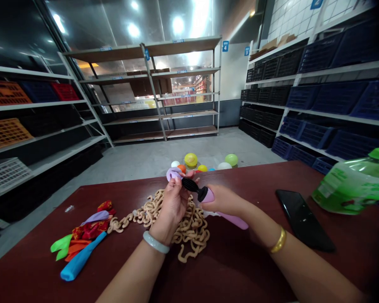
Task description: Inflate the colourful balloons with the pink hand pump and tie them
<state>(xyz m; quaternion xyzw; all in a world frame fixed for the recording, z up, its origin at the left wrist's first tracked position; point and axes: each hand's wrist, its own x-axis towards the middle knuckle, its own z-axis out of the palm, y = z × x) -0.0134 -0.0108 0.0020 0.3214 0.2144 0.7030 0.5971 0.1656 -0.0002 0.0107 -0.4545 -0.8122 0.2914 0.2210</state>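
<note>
Left hand [175, 201] is pinching a limp lilac balloon [173, 173] above the bench [246, 176], close to the middle of its far edge. That grip is nearly closed, thumb pressing on fingers. Right hand [221, 198] is wrapping snugly around a pink-and-black pump [203, 194], whose ribbed black end [190, 184] is pointing at the left hand. Can't tell if the balloon's neck is actually sitting on it, fingers are covering that bit.

That's what's worrying me tbh: if the neck is only half on, or the left grip is pinching too loosely, air could be leaking or the balloon could pop off and go over the far edge, where a yellow balloon [191, 159] is already sitting on the floor. Jerking the hands apart could do it too.

Also, a heap of tan curly pieces [192, 235] is lying right under the hands, so a low wrist could snag it. Phone [303, 221] and green bottle [350, 185] are hanging out toward the right edge, so a swinging right elbow might be knocking them.
</note>
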